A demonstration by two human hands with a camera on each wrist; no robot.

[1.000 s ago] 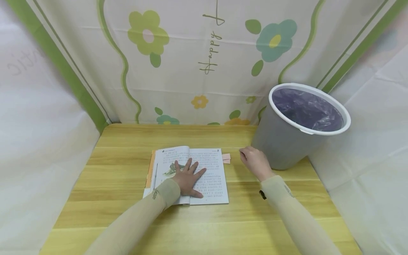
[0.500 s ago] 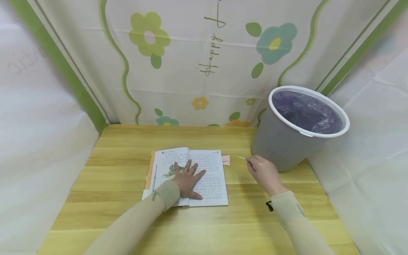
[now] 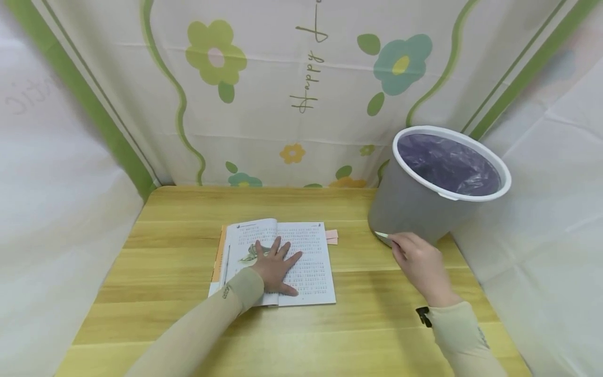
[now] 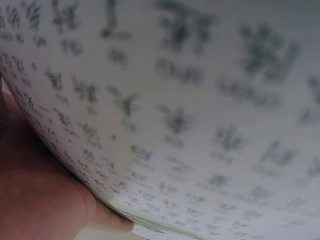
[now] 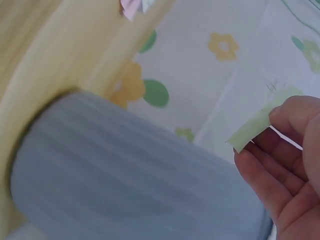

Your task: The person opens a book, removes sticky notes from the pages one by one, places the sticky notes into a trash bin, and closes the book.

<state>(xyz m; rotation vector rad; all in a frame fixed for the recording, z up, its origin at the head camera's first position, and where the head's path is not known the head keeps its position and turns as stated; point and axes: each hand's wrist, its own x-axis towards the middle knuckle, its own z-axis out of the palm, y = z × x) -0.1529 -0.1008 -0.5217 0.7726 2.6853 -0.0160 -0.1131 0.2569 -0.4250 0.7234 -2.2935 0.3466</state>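
The left hand (image 3: 277, 269) lies on an open book (image 3: 308, 280), its fingers spread apart across both pages, over part of a leafy illustration (image 3: 248, 255). The right hand (image 3: 419, 267) pinches a pale green paper strip (image 5: 257, 125) between thumb and fingers, one end sticking out past the grip. In the head view, the strip appears in front of the lower wall of a gray trash bin (image 3: 400, 204), which has a white rim (image 3: 505, 184) and a purple plastic liner (image 3: 452, 165). Pink paper tabs (image 3: 332, 237) stick out from the book's right edge over the wood-grain counter (image 3: 174, 262).
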